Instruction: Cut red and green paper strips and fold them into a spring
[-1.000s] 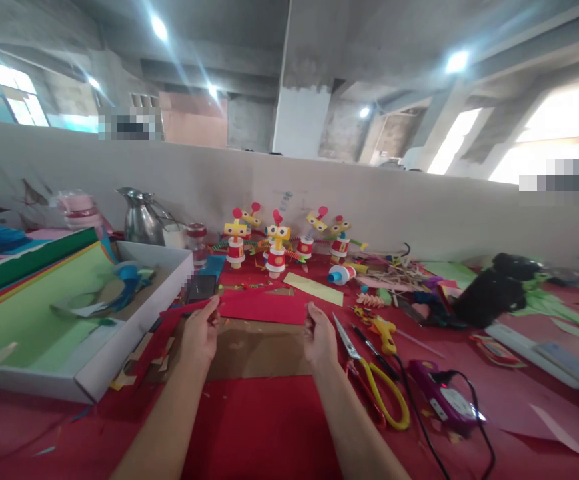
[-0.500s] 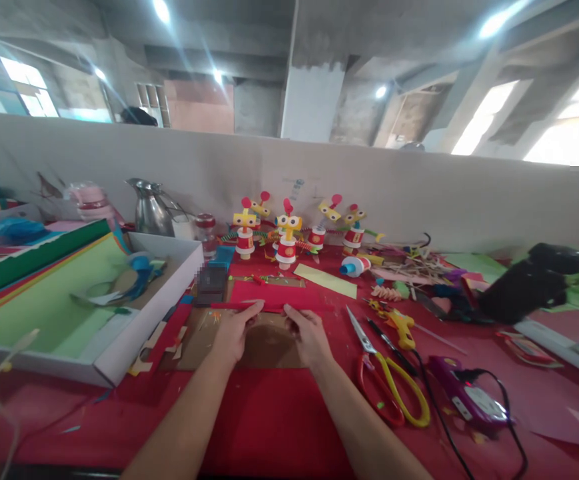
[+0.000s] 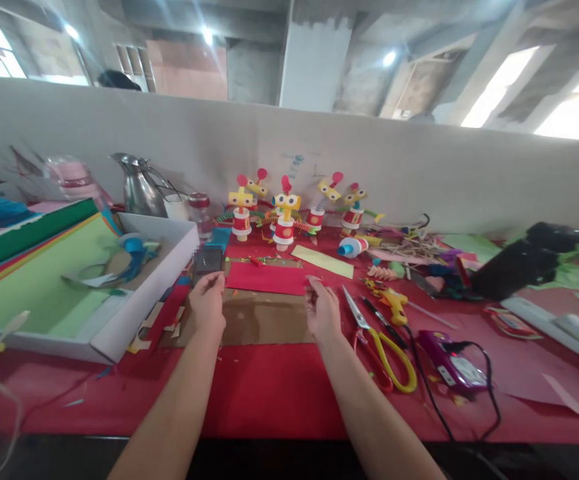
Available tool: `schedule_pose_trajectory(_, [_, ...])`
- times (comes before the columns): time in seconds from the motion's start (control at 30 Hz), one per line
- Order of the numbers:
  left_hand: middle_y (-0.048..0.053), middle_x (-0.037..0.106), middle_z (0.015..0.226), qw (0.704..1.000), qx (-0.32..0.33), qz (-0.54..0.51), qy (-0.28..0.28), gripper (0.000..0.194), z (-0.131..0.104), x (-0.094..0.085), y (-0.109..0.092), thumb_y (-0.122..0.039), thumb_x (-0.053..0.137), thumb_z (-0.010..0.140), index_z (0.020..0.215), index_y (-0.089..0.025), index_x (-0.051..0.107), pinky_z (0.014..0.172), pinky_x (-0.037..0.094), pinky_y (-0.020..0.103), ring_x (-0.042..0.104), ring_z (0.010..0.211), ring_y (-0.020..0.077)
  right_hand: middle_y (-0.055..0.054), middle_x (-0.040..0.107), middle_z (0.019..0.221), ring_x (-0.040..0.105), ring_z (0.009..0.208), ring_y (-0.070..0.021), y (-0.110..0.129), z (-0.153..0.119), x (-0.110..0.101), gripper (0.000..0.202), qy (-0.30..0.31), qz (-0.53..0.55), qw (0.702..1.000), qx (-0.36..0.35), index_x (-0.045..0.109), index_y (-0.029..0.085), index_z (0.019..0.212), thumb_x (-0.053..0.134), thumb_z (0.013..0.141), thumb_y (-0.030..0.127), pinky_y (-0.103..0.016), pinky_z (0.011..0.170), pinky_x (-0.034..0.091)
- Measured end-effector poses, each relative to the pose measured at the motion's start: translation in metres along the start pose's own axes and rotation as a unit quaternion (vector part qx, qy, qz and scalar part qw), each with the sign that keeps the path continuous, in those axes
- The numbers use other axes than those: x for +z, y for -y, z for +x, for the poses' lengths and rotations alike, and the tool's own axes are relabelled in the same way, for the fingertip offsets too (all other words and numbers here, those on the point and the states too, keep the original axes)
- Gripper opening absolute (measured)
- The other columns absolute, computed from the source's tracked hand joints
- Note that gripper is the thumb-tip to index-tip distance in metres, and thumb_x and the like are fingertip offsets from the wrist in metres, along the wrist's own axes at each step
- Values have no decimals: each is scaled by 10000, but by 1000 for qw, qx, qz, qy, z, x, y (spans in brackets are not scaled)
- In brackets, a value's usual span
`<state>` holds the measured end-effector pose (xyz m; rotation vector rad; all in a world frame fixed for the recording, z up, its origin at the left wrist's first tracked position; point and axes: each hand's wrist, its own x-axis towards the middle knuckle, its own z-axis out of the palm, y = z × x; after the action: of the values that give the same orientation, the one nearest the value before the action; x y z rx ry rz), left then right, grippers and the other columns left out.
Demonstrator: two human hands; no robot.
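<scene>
Currently, from head view: left hand (image 3: 208, 308) and right hand (image 3: 325, 313) at opposite ends of red paper strip (image 3: 266, 278), on or just over brown cardboard (image 3: 264, 321). Fingers bent close to thumbs; not possible to tell whether pinching paper. Maybe creasing from uneven pull, or knocking nearby scissors (image 3: 363, 322) by swinging right hand outward.

From a head-worn camera we look forward and down, our bare left hand (image 3: 208, 303) and bare right hand (image 3: 324, 310) close below, a long whitish wall (image 3: 419, 180) beyond.
</scene>
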<state>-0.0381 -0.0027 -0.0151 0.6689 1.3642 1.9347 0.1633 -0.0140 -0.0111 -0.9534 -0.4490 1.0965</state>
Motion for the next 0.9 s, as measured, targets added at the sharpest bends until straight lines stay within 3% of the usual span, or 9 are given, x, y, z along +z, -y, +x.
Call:
schedule_pose_trajectory(0.17, [-60, 490, 553, 994, 28, 11, -108, 75, 12, -6, -1, -134, 541, 682, 725, -149, 601, 417, 290, 183, 399, 423, 50, 65, 500, 521, 404, 434, -62, 3, 7, -7, 156, -38, -115, 989, -80, 617, 165, 729, 636, 653, 300, -186, 390, 252])
schedule_pose_trajectory(0.23, [-61, 486, 566, 988, 7, -19, -152, 109, 18, -9, -4, -97, 463, 728, 751, -158, 550, 422, 306, 174, 443, 429, 52, 55, 523, 551, 414, 438, -75, 2, 10, -11, 158, -54, -207, 969, -123, 612, 181, 766, 540, 737, 319, -196, 405, 279])
schedule_pose_trajectory(0.3, [-57, 497, 568, 984, -30, -50, -167, 121, 22, -11, -6, -85, 425, 767, 782, -164, 515, 429, 315, 164, 459, 432, 49, 36, 576, 588, 475, 496, -97, 0, 11, -14, 128, -28, -285, 948, -141, 631, 195, 748, 537, 741, 282, -210, 467, 348])
schedule_pose_trajectory(0.37, [-52, 503, 559, 982, -58, -72, -165, 117, 24, -12, -8, -80, 409, 792, 795, -169, 485, 437, 321, 160, 480, 444, 55, 11, 637, 641, 551, 624, -138, -3, 9, -14, 99, 49, -424, 889, -167, 671, 216, 738, 576, 716, 236, -239, 580, 413])
schedule_pose_trajectory(0.47, [-48, 506, 544, 982, -70, -85, -151, 102, 24, -11, -9, -83, 412, 803, 792, -173, 459, 439, 325, 166, 492, 439, 64, -24, 711, 794, 580, 849, -194, -9, 1, -12, 200, 184, -627, 720, -233, 715, 244, 876, 550, 766, 220, -282, 752, 435])
schedule_pose_trajectory(0.5, [-49, 505, 541, 983, -71, -89, -147, 98, 24, -11, -8, -86, 415, 803, 789, -174, 455, 440, 326, 168, 494, 437, 65, -32, 720, 858, 569, 899, -200, -10, -2, -11, 239, 208, -649, 687, -251, 712, 239, 941, 529, 789, 219, -287, 797, 428])
schedule_pose_trajectory(0.57, [-52, 502, 540, 983, -69, -95, -141, 89, 22, -9, -8, -91, 428, 794, 785, -175, 456, 445, 328, 167, 504, 444, 68, -40, 716, 975, 540, 968, -208, -13, -5, -10, 306, 234, -669, 652, -270, 675, 227, 1077, 508, 820, 232, -298, 867, 401])
schedule_pose_trajectory(0.7, [-47, 505, 532, 985, -68, -95, -124, 66, 19, -9, -7, -112, 469, 758, 777, -170, 496, 432, 307, 167, 520, 457, 79, -39, 693, 1064, 481, 1051, -252, -16, -6, -10, 420, 223, -715, 605, -269, 545, 274, 1264, 506, 846, 276, -388, 928, 344])
schedule_pose_trajectory(0.9, [-62, 487, 513, 990, -81, -81, -84, 82, 11, -8, -3, -157, 566, 673, 754, -154, 571, 408, 260, 170, 447, 406, 52, -22, 594, 1269, 374, 1227, -260, -20, -9, -8, 397, 262, -735, 555, -288, 514, 313, 1278, 454, 890, 375, -452, 1013, 228])
